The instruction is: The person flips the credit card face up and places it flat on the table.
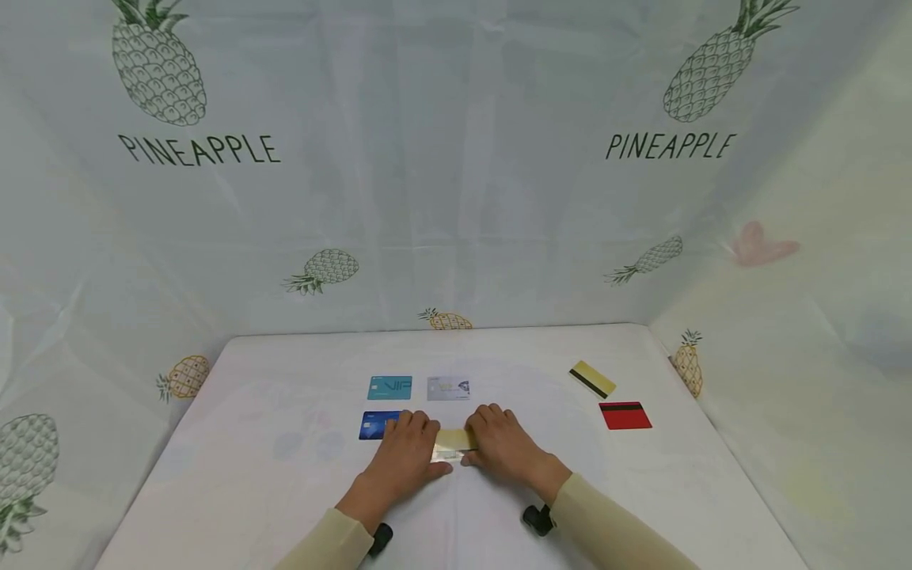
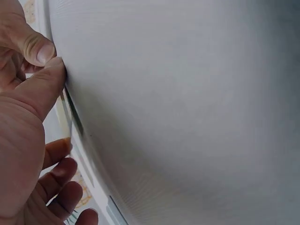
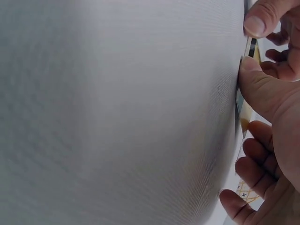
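Between the two hands, low over the white table, is a gold card (image 1: 454, 439) with a shiny pale strip along its near edge. My left hand (image 1: 408, 453) pinches its left side, thumb at the near edge and fingers at the far one. The right end is gripped by my right hand (image 1: 504, 446), whose fingers overlap the card. In the right wrist view a dark stripe (image 3: 253, 47) shows on the card between the two thumbs. A dark blue card (image 1: 375, 426) lies just beyond my left hand, partly hidden by its fingers.
Farther back lie a teal VIP card (image 1: 389, 388) and a silver card (image 1: 449, 388) side by side. To the right, a gold card with a black stripe (image 1: 593, 380) lies tilted above a red card (image 1: 625, 416). Pineapple-print sheeting (image 1: 442, 198) encloses the white table (image 1: 285, 491).
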`<state>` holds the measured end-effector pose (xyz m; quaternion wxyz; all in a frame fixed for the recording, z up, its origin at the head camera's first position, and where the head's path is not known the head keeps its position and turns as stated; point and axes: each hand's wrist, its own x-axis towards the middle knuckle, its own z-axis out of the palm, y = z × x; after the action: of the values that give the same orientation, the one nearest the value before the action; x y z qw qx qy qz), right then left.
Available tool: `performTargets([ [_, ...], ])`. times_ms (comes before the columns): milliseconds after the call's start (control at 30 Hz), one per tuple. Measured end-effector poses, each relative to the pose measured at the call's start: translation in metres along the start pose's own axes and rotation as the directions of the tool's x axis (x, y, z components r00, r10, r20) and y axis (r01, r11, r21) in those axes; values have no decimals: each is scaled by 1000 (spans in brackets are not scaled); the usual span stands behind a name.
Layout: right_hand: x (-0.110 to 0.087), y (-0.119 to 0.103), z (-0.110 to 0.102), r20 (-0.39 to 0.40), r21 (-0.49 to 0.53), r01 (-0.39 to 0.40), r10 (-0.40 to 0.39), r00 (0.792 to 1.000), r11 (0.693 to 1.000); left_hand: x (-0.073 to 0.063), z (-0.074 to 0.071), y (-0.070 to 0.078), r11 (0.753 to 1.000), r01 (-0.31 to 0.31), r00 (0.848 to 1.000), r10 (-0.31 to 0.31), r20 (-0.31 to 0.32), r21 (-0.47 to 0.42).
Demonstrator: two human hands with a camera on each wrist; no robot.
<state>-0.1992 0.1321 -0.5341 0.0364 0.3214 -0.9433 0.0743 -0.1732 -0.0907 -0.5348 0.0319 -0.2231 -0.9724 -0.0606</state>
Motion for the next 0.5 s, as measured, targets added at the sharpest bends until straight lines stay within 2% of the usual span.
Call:
performTargets([
  [267, -3, -1, 0, -55, -45, 72, -75, 996, 996, 2, -5, 2, 1000, 7, 999, -7, -33, 19],
  [500, -7, 0, 2, -89, -95, 93, -101, 991, 991, 2, -3, 1, 1000, 3, 998, -1, -62, 30],
])
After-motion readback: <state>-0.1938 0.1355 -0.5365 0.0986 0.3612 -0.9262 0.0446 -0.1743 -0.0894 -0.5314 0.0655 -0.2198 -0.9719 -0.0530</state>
